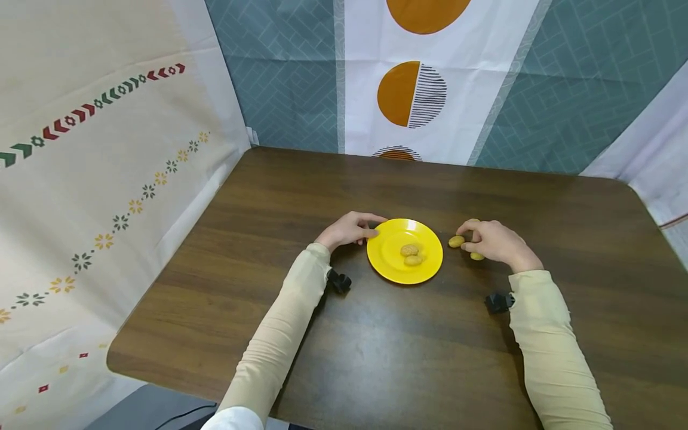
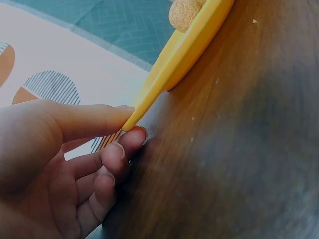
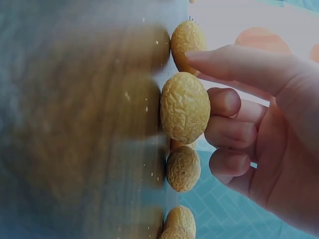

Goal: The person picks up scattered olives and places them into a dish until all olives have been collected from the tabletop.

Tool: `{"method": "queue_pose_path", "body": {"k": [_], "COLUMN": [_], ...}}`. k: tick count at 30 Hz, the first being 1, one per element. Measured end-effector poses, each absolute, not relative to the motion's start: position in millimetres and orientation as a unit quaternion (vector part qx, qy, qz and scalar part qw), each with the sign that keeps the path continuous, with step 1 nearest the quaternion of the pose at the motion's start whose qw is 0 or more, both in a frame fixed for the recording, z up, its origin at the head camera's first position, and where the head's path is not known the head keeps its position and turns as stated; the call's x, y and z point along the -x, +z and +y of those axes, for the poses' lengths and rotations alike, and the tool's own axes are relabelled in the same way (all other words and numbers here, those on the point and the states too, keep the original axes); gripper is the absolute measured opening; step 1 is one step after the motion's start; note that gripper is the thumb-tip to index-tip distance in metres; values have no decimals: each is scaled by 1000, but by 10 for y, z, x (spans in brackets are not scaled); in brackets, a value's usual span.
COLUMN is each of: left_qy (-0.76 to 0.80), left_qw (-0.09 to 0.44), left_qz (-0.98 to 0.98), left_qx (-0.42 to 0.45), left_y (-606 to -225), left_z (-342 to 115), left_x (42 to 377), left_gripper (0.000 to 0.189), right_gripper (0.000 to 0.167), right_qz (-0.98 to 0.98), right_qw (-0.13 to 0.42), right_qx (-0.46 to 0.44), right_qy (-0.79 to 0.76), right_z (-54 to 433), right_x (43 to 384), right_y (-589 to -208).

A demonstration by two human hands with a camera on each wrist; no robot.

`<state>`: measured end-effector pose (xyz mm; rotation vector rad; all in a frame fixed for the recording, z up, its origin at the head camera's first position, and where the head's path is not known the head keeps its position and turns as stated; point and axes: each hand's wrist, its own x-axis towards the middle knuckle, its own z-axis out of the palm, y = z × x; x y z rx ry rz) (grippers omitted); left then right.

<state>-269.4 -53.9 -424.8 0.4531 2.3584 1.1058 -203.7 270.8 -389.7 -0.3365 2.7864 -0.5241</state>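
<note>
My left hand [image 1: 352, 230] pinches the left rim of a round yellow plate [image 1: 384, 263], thumb on top and fingertips beneath in the left wrist view. Two small wrinkled yellow potatoes [image 1: 413, 260] lie on the plate. To the right of it, my right hand [image 1: 497, 242] has its thumb and index finger around another potato [image 1: 456, 241] on the table. The right wrist view shows the thumb across that potato [image 3: 187, 37], with the index fingertip hidden. A nearer potato [image 3: 185, 108] stands below it, and several more line up beyond the curled fingers.
Both hands are over a brown wooden table [image 1: 258, 239]. One potato [image 1: 476, 256] sits under the right thumb; another [image 1: 475, 221] is partly hidden behind the right fingers. Patterned cloths [image 1: 290, 77] hang behind and beside the table. Small pale crumbs dot the surface.
</note>
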Motion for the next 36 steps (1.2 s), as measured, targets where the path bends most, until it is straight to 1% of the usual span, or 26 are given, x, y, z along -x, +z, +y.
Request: {"method": "queue_pose_path", "body": {"k": [6,13,16,28,36], "left_qy": [406,406,405,406,408], "left_qw": [251,236,237,242,238], "left_qz": [864,865,864,864,864], "left_qx": [-161,-178,-179,-175,-176], "left_y": [-4236,-4238,-4244,-4247,-4236], "left_z": [-540,-552,-552,-536,-542], "left_x": [2691,2680,2671,2670,2679], "left_gripper": [41,40,39,40,39], "right_gripper": [29,23,22,23,22], "right_qz": [968,969,970,978,976], "right_qw": [135,116,111,29,-24], "right_qx": [128,147,140,114,122], "right_qy": [-171,-163,-166,-174,-178], "right_z": [2700,2684,2676,2641,2611], "right_x": [2035,2035,2020,1971,1948], "right_y": [-3902,-3906,-3899,-3787,-3730]}}
